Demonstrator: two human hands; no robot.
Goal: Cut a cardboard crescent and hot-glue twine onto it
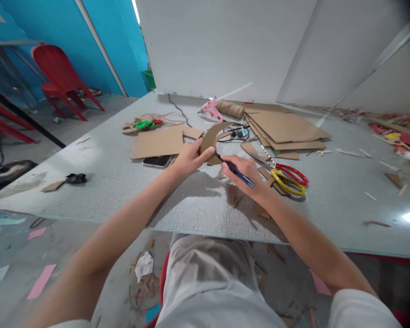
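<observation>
My left hand is closed on a crescent-shaped piece of cardboard, thumb on its face, held just above the table. In my right hand is a dark blue pen, its tip touching or very close to the crescent's lower inner edge. Right of that hand lie scissors with one red and one yellow handle, over cardboard strips. Behind my left hand rest a flat cardboard sheet and a phone partly under it.
A pink glue gun and a twine roll lie at the back. Stacked cardboard sheets sit back right. Green and red bits lie on cardboard at left. Scraps dot the table, which meets a white wall.
</observation>
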